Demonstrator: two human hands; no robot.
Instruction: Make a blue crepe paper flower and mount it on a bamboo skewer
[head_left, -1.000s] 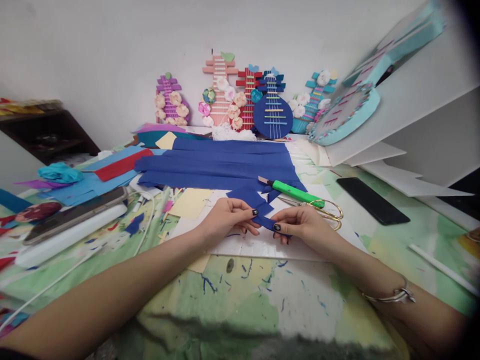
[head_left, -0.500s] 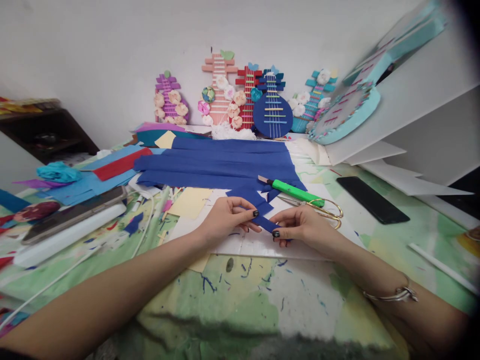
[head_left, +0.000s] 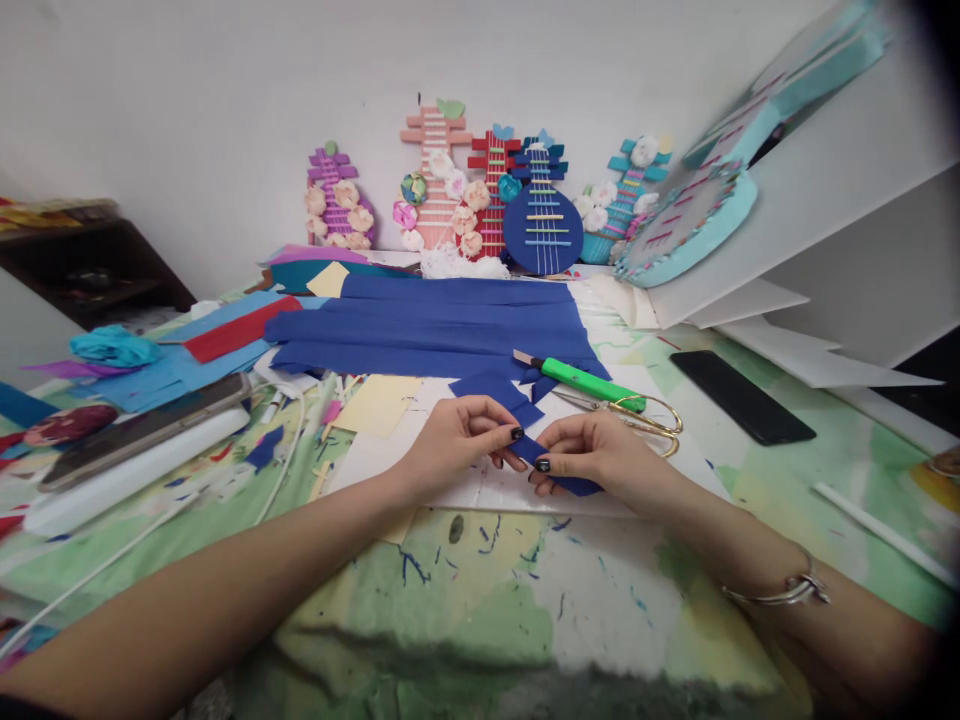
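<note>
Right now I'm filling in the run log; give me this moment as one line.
left hand: pinching blue strip | right hand: pinching same strip | green cutter: lying beyond hands

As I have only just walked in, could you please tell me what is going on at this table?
A person pinches a narrow blue strip with the fingertips of the left hand and the right hand, above a white board. Just beyond the right hand lie a green craft knife, blade exposed, and gold-handled scissors. Wide blue sheets spread farther back, and stringed-instrument models stand by the wall.
</note>
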